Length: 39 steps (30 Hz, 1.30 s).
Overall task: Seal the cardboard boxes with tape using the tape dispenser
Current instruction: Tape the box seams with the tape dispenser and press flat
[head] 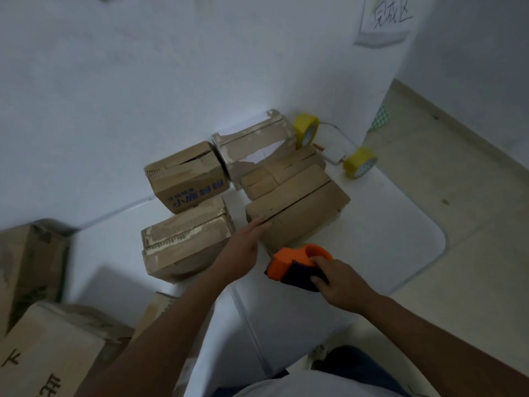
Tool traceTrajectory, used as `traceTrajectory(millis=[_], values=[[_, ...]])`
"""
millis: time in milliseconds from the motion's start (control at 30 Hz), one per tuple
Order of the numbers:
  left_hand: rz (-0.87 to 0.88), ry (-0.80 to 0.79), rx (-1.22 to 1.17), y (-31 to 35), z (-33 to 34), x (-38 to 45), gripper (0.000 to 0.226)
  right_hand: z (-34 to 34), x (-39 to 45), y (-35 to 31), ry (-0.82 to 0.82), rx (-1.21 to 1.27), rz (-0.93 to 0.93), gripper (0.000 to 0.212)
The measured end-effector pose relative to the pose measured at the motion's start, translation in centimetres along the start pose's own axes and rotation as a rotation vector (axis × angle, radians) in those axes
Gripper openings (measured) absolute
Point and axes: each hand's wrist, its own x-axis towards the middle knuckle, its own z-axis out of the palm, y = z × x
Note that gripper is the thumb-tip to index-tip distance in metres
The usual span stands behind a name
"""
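A: Status on the hands?

B: Right hand [340, 282] is curled around the tape dispenser [299, 266], orange body with a dark part under the fingers. It sits just in front of the nearest box [297, 216], low over the white table [400, 247]. Can't tell if it touches either.

A: Left?

B: Left hand [243, 245] has its fingers straight, lying flat against the near left corner of that same box. Gripping nothing.

A: Box state?

B: Flaps down, dark seam running along the top. Can't tell whether there's tape on it. Contents not visible.

A: Others?

B: Four more on the table. A smaller box [274, 173] sits touching the nearest one behind it. A pale worn box [252, 144] stands against the wall. A box with blue print [186, 179] is to its left, top flaps a bit uneven. A scuffed box [183, 245] sits at front left, just beside the left wrist. All flaps folded over, nothing inside can be seen.

A: Spare tape?

B: Two yellow rolls, on edge. One [306, 130] sits beside the pale box, the other [359, 163] near the table's right edge. Well apart from the dispenser.

A: Anything off the table?

B: Larger cartons [43, 339] at lower left, blurred. Paper sign [386, 21] on the wall, top right.
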Motion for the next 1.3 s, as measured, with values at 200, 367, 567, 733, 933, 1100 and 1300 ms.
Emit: traceTrajectory(millis=[200, 367, 567, 733, 933, 1100, 1300], values=[[-0.547, 0.251, -0.927, -1.5, -4.9, -5.5, 0.027, -2.3, 4.2, -7.4, 0.040, 0.270, -0.123, 0.018], [-0.652, 0.310, -1.311, -3.4, -7.2, -8.3, 0.037, -1.8, 7.9, -12.2, -0.014, 0.254, -0.142, 0.017], [-0.650, 0.454, -1.240, -7.1, -8.7, -10.4, 0.018, -0.8, 11.1, -16.4, -0.048, 0.164, -0.156, 0.025], [-0.630, 0.524, -1.142, -8.5, -9.3, -10.9, 0.024, -0.7, 13.6, -18.9, -0.016, 0.147, -0.115, 0.042], [-0.596, 0.658, -1.182, -9.3, -10.7, -10.0, 0.021, -2.3, 17.0, -20.1, -0.053, 0.058, -0.220, 0.042], [-0.645, 0.893, -1.291, -12.5, -12.4, -11.4, 0.016, -4.8, 19.4, -17.8, -0.113, -0.143, -0.279, 0.043], [-0.786, 0.905, -1.326, -15.2, -10.2, -12.2, 0.014, -4.8, 22.6, -16.8, -0.071, -0.273, -0.308, 0.048]])
